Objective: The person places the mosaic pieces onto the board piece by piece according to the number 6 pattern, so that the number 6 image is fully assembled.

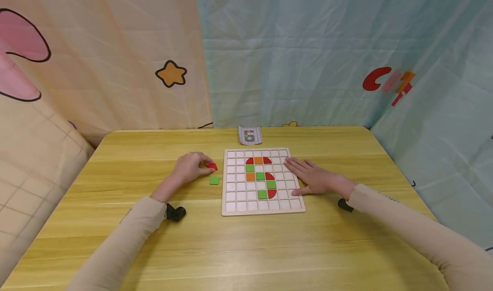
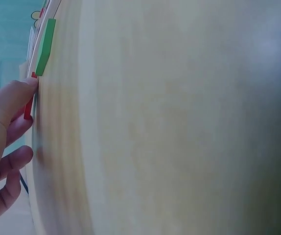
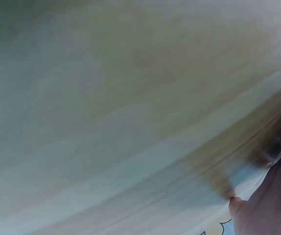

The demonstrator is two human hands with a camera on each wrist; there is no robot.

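Note:
A red tile (image 1: pixel 212 166) is pinched between the thumb and fingers of my left hand (image 1: pixel 188 167), just left of the grid board (image 1: pixel 239 214). The left wrist view shows the same red tile (image 2: pixel 29 105) seen edge-on, its full shape partly hidden by the fingers. Nearer me lies a loose green tile (image 1: pixel 214 180) on the table. Several red, orange and green tiles sit in the board's squares, some of the red ones rounded. My right hand (image 1: pixel 313 177) rests with spread, straight fingers on the board's right edge.
Behind the board lies a small printed card (image 1: pixel 250 135) with a coloured figure on a grid. The wooden table (image 1: pixel 246 248) reaches back to a patterned curtain (image 1: pixel 308 55). Black wrist devices (image 1: pixel 175 212) show beside both sleeves.

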